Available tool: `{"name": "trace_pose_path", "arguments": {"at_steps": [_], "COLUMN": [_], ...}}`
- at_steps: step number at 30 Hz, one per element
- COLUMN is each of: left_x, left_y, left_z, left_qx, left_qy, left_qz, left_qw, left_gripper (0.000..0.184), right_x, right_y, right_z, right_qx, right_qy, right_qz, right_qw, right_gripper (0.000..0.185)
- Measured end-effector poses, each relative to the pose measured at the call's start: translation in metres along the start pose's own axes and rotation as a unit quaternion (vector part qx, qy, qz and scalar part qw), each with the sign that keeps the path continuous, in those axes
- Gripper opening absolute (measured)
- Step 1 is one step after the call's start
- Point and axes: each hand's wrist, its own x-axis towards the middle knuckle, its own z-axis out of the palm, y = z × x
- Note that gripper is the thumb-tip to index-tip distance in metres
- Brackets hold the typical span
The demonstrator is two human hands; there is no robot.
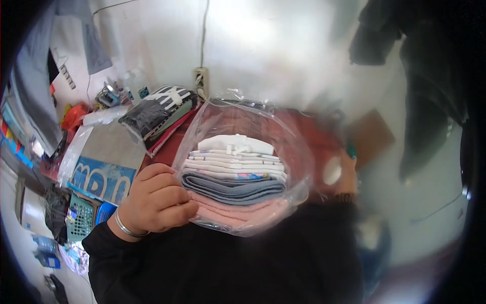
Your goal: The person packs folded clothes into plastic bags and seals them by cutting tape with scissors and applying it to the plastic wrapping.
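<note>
A clear plastic bag [296, 195] holds folded cloths in a stack: white ones with coloured marks [233, 164] on top, a grey-blue one [233, 188] beneath, and pink ones [238, 210] at the bottom. At the bag's left edge, my left hand [164, 200] has its fingers curled around the plastic. A silver bangle circles that wrist. My right hand [347, 175] is a blurred shape to the right of the bag, with a dark band at its wrist; its fingers cannot be made out.
The red surface [177, 144] lies beneath the bag. Back left are a packed dark garment [159, 109] and a printed bag [104, 175]. A socket strip [201, 82] hangs on the wall. Green basket [81, 218] at lower left; brown cardboard [372, 139] and dark clothes [430, 91] at right.
</note>
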Motion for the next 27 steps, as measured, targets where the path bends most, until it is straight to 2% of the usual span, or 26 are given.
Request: {"name": "trace_pose_path", "arguments": {"at_steps": [2,3,6,8,10,12,13,15,16,18,22,24,25,27], "left_x": [-0.003,-0.004,-0.005,-0.005,-0.004,-0.004,-0.004,-0.003,-0.004,-0.005,-0.007,-0.008,-0.008,-0.006], "left_y": [-0.001,-0.001,0.005,0.007,0.008,0.010,0.010,0.010,0.010,0.008,0.004,0.000,-0.002,-0.004], "left_z": [-0.003,-0.002,0.000,0.001,0.003,0.004,0.004,0.005,0.005,0.004,0.003,0.003,0.003,0.000], "left_qx": [0.017,-0.002,-0.038,-0.053,-0.062,-0.064,-0.063,-0.057,-0.050,-0.043,-0.039,-0.050,-0.060,-0.074], "left_qy": [0.001,0.003,0.011,0.014,0.020,0.021,0.021,0.031,0.038,0.045,0.060,0.065,0.069,0.075], "left_qz": [-0.003,-0.006,-0.021,-0.025,-0.039,-0.036,-0.034,-0.026,-0.023,-0.014,0.004,0.019,0.025,0.030], "left_qw": [1.000,1.000,0.999,0.998,0.997,0.997,0.997,0.998,0.998,0.998,0.997,0.996,0.995,0.994], "left_gripper": [0.015,0.015,0.013,0.013,0.012,0.012,0.012,0.012,0.011,0.011,0.009,0.009,0.008,0.009], "right_x": [0.008,-0.010,-0.038,-0.046,-0.072,-0.090,-0.096,-0.111,-0.123,-0.147,-0.142,-0.128,-0.123,-0.117], "right_y": [-0.041,-0.102,-0.225,-0.301,-0.373,-0.411,-0.420,-0.438,-0.448,-0.469,-0.462,-0.450,-0.452,-0.440], "right_z": [0.009,0.011,-0.008,-0.013,-0.010,0.011,0.023,0.043,0.051,0.065,0.099,0.103,0.099,0.083], "right_qx": [0.041,0.064,0.111,0.103,0.020,-0.026,-0.028,-0.129,-0.133,-0.282,-0.315,-0.229,-0.297,-0.331], "right_qy": [-0.026,-0.043,-0.177,-0.394,-0.526,-0.605,-0.601,-0.669,-0.664,-0.676,-0.637,-0.615,-0.593,-0.581], "right_qz": [0.002,-0.030,-0.064,-0.109,-0.118,-0.198,-0.198,-0.225,-0.226,-0.121,-0.130,-0.166,-0.181,-0.178], "right_qw": [0.999,0.997,0.976,0.907,0.842,0.771,0.774,0.697,0.700,0.670,0.692,0.736,0.727,0.722], "right_gripper": [0.039,0.039,0.045,0.041,0.035,0.031,0.031,0.031,0.031,0.033,0.030,0.030,0.031,0.032]}}
